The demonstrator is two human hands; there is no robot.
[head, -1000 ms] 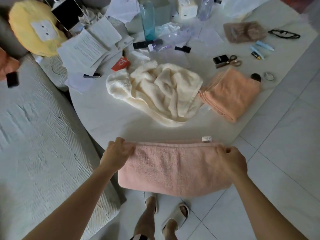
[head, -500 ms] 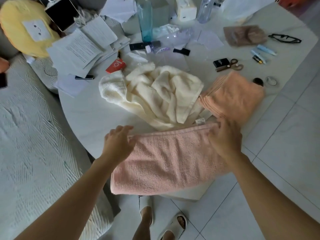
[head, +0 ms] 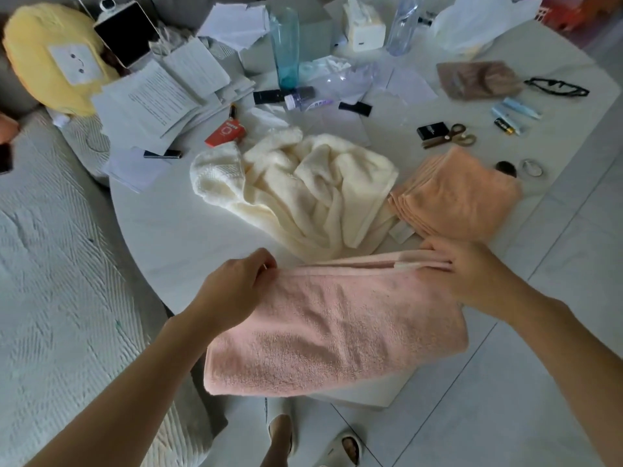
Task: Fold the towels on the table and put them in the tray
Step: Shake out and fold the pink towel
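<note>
A pink towel [head: 337, 328], folded in half, lies at the near edge of the white round table [head: 182, 244] and hangs a little over it. My left hand [head: 236, 291] holds its far left corner with curled fingers. My right hand [head: 468, 271] lies on the far right corner, fingers pressing the layered edges. Behind it a cream towel [head: 303, 190] lies crumpled in the middle of the table. A folded orange towel [head: 458, 200] sits to the right of it. No tray can be picked out.
The far half of the table is cluttered: papers [head: 158, 96], a teal tumbler [head: 285, 48], a red card box [head: 225, 132], scissors [head: 451, 136], black glasses [head: 556, 87], a tissue box [head: 364, 25]. A textured sofa [head: 50, 281] runs along the left. Tiled floor [head: 556, 298] lies right.
The pink towel went from hanging in front of the table edge to lying on the table. Both hands moved forward with it, and the right hand now lies flat on the corner.
</note>
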